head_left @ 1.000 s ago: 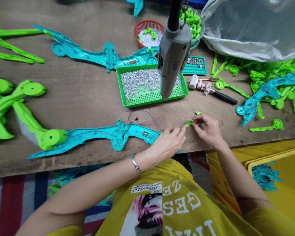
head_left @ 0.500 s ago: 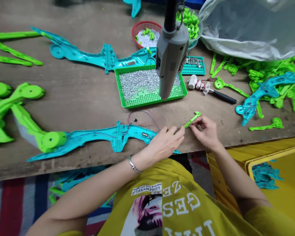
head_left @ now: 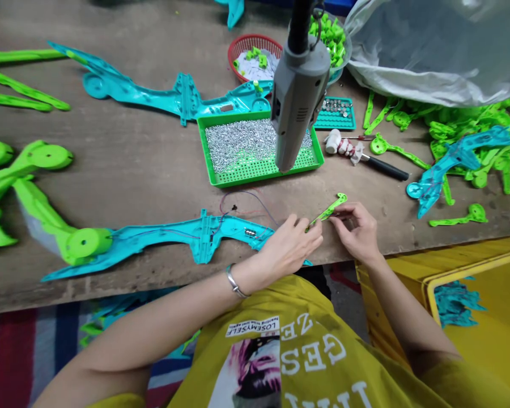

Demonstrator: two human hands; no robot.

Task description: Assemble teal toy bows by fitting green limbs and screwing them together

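Near the table's front edge, my left hand [head_left: 289, 245] is closed on the lower end of a small green plastic arm [head_left: 332, 207], over the right end of a long blue bow-shaped piece [head_left: 161, 231]. My right hand [head_left: 359, 231] pinches at the green arm's right side, its thumb and forefinger together; anything tiny between them is hidden. A small silver part [head_left: 250, 232] and thin red and blue wires lie in and beside the blue piece. A green rounded piece [head_left: 87, 245] sits on its left end.
A grey electric screwdriver [head_left: 300, 102] hangs over a green tray [head_left: 221, 180] of screws. Behind are a red basket [head_left: 255, 41] and a second blue piece [head_left: 153, 97]. To the right lie a black-handled tool [head_left: 386, 168], a green heap [head_left: 463, 122] and a yellow bin [head_left: 412, 272].
The right hand has shifted slightly at the green arm, and more of the arm's lower part shows between the hands. The left hand has moved a little right. The view has shifted slightly.
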